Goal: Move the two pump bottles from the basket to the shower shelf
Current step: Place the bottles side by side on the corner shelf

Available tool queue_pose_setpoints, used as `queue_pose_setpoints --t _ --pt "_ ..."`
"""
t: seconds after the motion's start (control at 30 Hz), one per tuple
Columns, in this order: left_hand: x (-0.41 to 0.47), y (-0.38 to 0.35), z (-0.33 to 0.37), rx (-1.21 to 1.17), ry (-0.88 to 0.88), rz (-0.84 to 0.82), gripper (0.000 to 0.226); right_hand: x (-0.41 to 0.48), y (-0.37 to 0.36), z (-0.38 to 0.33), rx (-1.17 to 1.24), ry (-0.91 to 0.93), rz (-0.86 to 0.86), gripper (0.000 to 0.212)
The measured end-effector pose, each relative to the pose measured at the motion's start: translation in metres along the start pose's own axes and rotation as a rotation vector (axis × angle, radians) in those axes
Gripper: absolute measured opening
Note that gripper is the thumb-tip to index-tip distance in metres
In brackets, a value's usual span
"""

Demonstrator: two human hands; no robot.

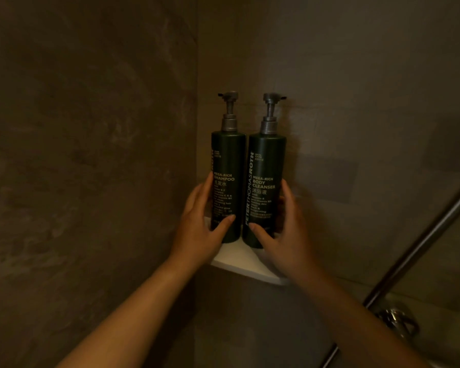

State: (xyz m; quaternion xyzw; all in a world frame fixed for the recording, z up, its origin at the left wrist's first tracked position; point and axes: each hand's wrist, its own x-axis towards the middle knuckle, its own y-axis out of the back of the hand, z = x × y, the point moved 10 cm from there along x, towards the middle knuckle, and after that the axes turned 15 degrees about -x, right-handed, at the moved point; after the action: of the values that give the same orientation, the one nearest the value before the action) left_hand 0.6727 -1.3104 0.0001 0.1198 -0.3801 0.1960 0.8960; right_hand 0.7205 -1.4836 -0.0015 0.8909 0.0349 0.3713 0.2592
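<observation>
1. Two stone-look walls [91,155] meet in a corner; a metal shower rail [420,243] runs diagonally at right, with a chrome fitting [397,321] below it.
2. White corner shelf [239,261] sits in that corner. Both bottles stand on it, upright, long axes vertical, side by side and nearly touching.
3. Shampoo bottle [227,187] is on the left, pump nozzle pointing left. Body cleanser bottle [266,192] is on the right, nozzle pointing right.
4. Left hand [199,229] wraps the shampoo's lower body: thumb across the front, fingers round the outer side, closed on it.
5. Right hand [282,235] mirrors that on the cleanser: thumb in front, fingers behind, clamped low.
6. Judgement: placement looks done. Each bottle lies straight ahead of its own hand, so the next move is to let go and pull back toward the body. Risk: dragging a base off the shelf's front edge.
</observation>
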Motion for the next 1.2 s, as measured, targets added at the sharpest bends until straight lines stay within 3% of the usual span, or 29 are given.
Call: queue_pose_setpoints --t 0.27,0.53,0.9,1.2 --pt "0.002 -0.006 -0.01 -0.136 -0.014 -0.06 0.077 -0.003 0.0 -0.005 -0.051 -0.08 0.049 0.094" --pt "0.004 -0.001 -0.022 -0.175 0.009 -0.071 0.083 -0.009 -0.005 -0.004 -0.061 -0.127 0.046 0.09" --pt "0.002 -0.001 -0.02 -0.026 0.007 -0.051 0.083 -0.012 -0.003 0.004 -0.122 -0.117 0.105 0.087" --pt "0.002 -0.005 -0.022 -0.04 0.044 -0.092 0.089 -0.009 -0.002 0.007 -0.098 -0.106 0.106 0.086"
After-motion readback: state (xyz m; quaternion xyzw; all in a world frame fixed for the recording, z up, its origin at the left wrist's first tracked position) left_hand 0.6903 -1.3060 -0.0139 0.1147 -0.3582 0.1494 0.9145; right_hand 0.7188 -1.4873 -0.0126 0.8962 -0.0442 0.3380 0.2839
